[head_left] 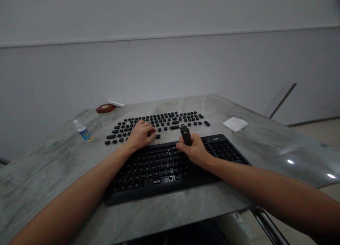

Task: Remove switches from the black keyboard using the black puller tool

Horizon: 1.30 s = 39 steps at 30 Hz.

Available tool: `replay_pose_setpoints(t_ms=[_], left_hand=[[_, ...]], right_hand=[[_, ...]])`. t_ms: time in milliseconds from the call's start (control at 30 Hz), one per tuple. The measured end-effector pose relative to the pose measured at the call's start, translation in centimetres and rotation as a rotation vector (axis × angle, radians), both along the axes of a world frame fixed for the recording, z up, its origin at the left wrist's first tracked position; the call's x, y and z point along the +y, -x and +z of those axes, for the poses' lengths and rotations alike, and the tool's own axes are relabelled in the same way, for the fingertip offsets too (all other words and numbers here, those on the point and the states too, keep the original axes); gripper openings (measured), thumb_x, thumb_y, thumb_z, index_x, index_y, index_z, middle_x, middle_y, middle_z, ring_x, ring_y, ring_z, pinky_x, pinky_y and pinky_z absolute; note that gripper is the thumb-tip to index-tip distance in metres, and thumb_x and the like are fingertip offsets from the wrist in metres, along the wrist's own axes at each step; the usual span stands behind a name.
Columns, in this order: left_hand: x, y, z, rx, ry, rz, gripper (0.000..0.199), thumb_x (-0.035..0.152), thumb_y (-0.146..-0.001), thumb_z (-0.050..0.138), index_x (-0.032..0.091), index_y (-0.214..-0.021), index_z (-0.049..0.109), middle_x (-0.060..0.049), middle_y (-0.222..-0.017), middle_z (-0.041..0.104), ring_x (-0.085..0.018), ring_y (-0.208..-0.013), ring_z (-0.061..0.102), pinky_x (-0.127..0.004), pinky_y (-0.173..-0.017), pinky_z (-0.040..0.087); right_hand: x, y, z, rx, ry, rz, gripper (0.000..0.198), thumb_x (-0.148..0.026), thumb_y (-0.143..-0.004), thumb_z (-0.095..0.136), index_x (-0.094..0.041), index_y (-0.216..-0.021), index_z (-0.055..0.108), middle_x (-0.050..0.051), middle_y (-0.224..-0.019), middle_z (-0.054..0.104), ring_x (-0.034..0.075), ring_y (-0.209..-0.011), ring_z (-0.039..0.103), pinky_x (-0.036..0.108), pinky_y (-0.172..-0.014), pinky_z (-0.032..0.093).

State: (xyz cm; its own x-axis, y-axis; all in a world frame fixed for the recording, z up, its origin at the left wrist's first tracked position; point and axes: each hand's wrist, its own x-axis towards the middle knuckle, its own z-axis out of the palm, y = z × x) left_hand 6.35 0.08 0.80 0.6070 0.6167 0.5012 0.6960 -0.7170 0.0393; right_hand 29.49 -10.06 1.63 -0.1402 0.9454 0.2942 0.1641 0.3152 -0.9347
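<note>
A black keyboard (159,167) with its key positions bare lies on the grey marbled table. Beyond it, loose black keycaps (124,126) are laid out in rows. My left hand (141,134) rests among the nearest keycaps, just past the keyboard's back edge. Its fingers are curled and drawn together; whatever is between the fingertips is too small to make out. Over the right-centre of the keyboard, my right hand (195,149) grips a short black handheld tool (185,135) that points up and away. The tool's lower end is hidden by my fingers.
To the left stands a small white spray bottle (84,132) with a blue label. A red-brown box (105,108) and a white strip (116,103) lie near the wall. A folded white tissue (234,124) is at the right. The table's front edge (186,225) runs close below.
</note>
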Motion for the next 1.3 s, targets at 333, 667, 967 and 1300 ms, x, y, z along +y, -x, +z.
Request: replay_pose_setpoints(t_ms=[333,667,967,1300], left_hand=[[0.8,1.3,0.5,0.094,0.063,0.157,0.022,0.012,-0.078,0.053,0.015,-0.079,0.075,-0.009,-0.086,0.068,-0.023,-0.082,0.06,-0.036,-0.079,0.048],[2.9,5.9,5.0,0.297,0.284,0.009,0.012,0.02,-0.079,0.063,0.021,-0.08,0.075,-0.004,-0.083,0.073,-0.017,-0.076,0.064,-0.028,-0.075,0.047],[2.6,4.8,2.9,0.35,0.352,-0.056,0.013,0.016,-0.077,0.067,0.023,-0.085,0.075,-0.002,-0.086,0.074,-0.017,-0.079,0.066,-0.027,-0.077,0.047],[2.2,4.6,3.4,0.311,0.297,-0.101,0.011,0.021,-0.081,0.066,0.022,-0.09,0.073,-0.005,-0.09,0.071,-0.018,-0.081,0.063,-0.03,-0.08,0.047]], right_hand=[[0.0,-0.2,-0.1,-0.023,-0.005,-0.004,0.038,-0.037,-0.066,0.055,-0.022,-0.046,0.025,-0.006,-0.049,0.021,0.007,-0.049,0.021,0.027,-0.049,0.017],[0.1,-0.4,-0.3,-0.028,-0.016,0.008,0.039,-0.035,-0.067,0.055,-0.021,-0.046,0.025,-0.006,-0.049,0.021,0.007,-0.049,0.022,0.027,-0.048,0.017],[0.0,-0.4,-0.2,-0.048,-0.013,-0.003,0.039,-0.037,-0.067,0.055,-0.022,-0.046,0.025,-0.006,-0.049,0.021,0.007,-0.048,0.021,0.026,-0.048,0.016],[0.1,-0.4,-0.3,-0.037,-0.018,-0.009,0.039,-0.036,-0.066,0.055,-0.022,-0.045,0.025,-0.006,-0.048,0.02,0.007,-0.048,0.02,0.026,-0.048,0.015]])
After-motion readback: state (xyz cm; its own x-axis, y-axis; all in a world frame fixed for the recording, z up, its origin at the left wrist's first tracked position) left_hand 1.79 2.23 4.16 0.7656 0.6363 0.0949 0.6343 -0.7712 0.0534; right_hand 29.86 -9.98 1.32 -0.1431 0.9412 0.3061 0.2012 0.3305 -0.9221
